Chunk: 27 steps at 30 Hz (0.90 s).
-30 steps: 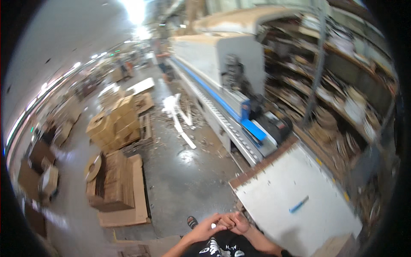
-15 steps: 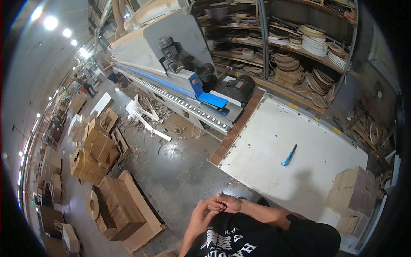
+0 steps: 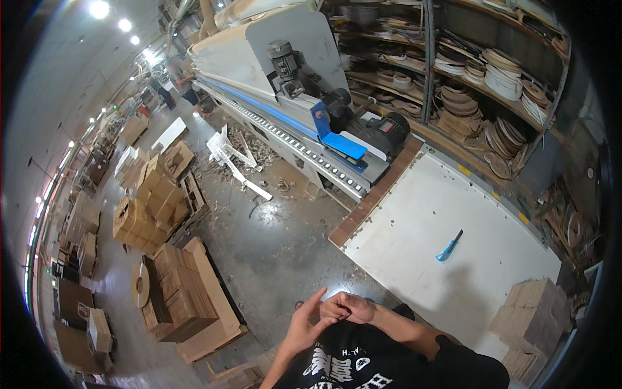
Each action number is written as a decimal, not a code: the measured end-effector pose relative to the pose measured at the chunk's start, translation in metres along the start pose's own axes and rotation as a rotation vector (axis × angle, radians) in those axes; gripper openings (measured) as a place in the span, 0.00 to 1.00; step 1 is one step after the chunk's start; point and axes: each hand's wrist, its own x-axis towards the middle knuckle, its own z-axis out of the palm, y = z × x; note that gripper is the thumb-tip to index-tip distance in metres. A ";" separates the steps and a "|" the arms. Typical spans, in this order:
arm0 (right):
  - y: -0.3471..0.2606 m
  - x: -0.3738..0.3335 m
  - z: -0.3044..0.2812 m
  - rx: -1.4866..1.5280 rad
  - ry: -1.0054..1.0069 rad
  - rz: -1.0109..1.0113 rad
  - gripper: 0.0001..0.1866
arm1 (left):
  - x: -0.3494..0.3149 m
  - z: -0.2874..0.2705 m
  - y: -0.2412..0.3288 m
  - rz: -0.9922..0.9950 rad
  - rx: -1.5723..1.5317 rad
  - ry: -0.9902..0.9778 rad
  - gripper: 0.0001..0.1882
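Note:
My left hand [image 3: 304,326] is raised in front of my black shirt, its forefinger stretched upward and its thumb reaching toward the other hand. Close against it, my right hand [image 3: 350,307] is closed with the fingers curled in; whether anything is inside cannot be seen. The two hands meet or nearly meet at the left thumb. Away from both hands, a blue utility knife [image 3: 448,247] with a dark blade lies on the white tabletop [image 3: 408,227] to the right.
An edge-banding machine [image 3: 278,123] with a blue guard runs ahead. Shelves of coiled banding [image 3: 502,81] stand at the right. Stacked boards [image 3: 534,311] sit at the table's near right. Brown panels [image 3: 184,295] and cartons [image 3: 149,204] lie left; scraps litter the floor. People stand far off.
My left hand has loosened from the clasp, its forefinger lifting away from my right hand. The right hand stays curled. The whole view has shifted slightly, moving the surroundings rightward.

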 end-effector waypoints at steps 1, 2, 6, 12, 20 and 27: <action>-0.003 0.000 0.000 -0.004 -0.005 0.003 0.39 | 0.002 0.000 0.003 0.062 0.091 0.019 0.43; -0.005 0.000 0.001 -0.030 -0.004 0.024 0.40 | 0.004 -0.001 0.006 0.124 0.184 0.040 0.42; 0.003 -0.002 -0.004 -0.046 0.024 0.043 0.41 | 0.003 -0.003 0.008 0.182 0.267 0.036 0.35; -0.001 -0.006 -0.001 -0.083 0.079 0.061 0.40 | 0.003 0.000 0.002 0.180 0.217 0.020 0.33; 0.004 -0.009 -0.012 -0.070 0.036 0.027 0.36 | 0.005 -0.001 -0.001 0.118 0.241 -0.027 0.35; 0.008 -0.013 -0.023 -0.003 0.056 0.058 0.38 | 0.015 -0.005 0.002 0.195 0.161 -0.039 0.38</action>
